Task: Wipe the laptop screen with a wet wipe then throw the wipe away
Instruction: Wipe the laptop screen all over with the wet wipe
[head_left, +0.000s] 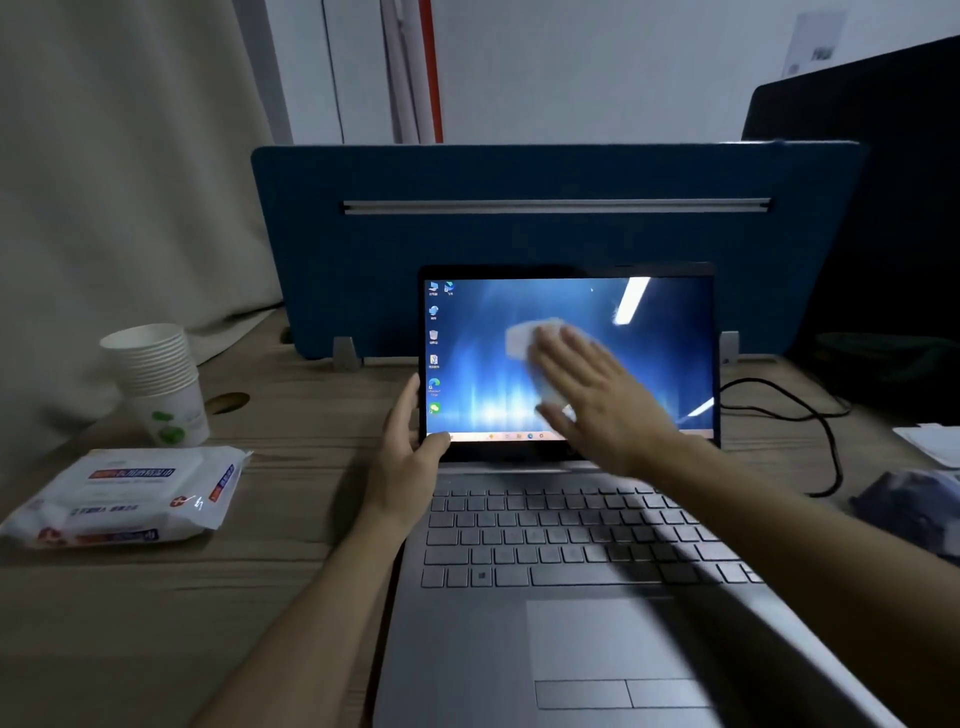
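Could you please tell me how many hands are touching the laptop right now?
2. The left hand grips the lower left corner of the laptop screen; the right hand presses a wet wipe flat against the middle of the screen.

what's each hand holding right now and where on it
The left hand grips the laptop screen by its lower left corner. The right hand presses the wet wipe flat against the screen with straight fingers.

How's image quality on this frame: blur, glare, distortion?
Head view: dim room, the lit laptop screen is the brightest area; ceiling-light glare streaks its upper right and right edge. Right hand and wet wipe are motion-blurred; left hand gripping the screen's left edge is sharper. Wide-angle bowing bends the blue divider. Wipes pack text is soft.
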